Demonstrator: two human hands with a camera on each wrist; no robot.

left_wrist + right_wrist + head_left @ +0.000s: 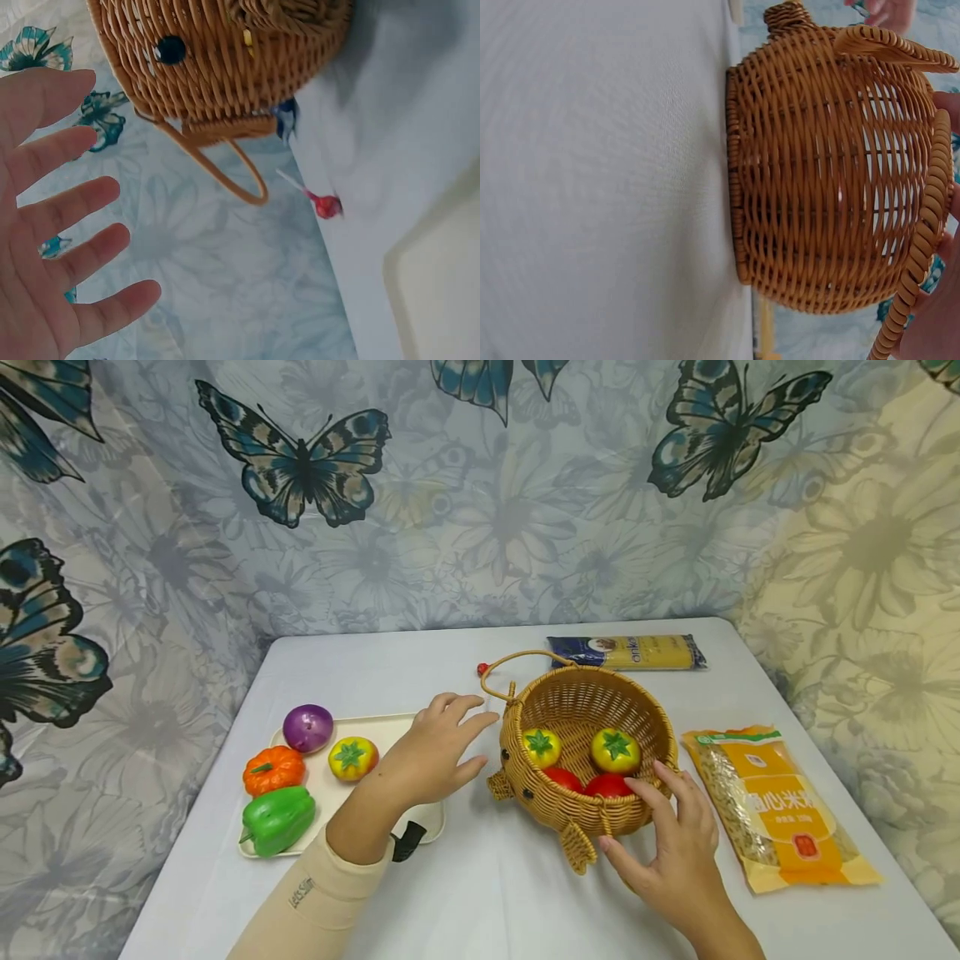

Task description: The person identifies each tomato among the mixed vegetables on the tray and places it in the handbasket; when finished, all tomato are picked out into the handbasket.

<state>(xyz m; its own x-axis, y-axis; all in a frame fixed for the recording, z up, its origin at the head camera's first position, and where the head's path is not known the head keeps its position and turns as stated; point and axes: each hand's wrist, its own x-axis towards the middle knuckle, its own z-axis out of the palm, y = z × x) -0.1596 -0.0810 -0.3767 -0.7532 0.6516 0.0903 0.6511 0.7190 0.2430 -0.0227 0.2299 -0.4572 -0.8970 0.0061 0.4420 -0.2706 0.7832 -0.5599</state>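
Note:
A wicker basket with animal eyes and fins stands on the table, holding two yellow-green tomatoes and two red fruits or vegetables, partly hidden by the rim. My right hand holds the basket's near right rim, fingers over the edge and thumb outside by the handle; in the right wrist view the woven handle partly hides the fingers. Left of the basket, my left hand hovers apart from it with fingers spread, holding nothing; the left wrist view shows its palm.
On a cream tray at left lie a purple onion, an orange pumpkin, a green pepper and a yellow-red tomato. A grain bag lies at right, a pasta pack behind, a red lollipop near the handle loop.

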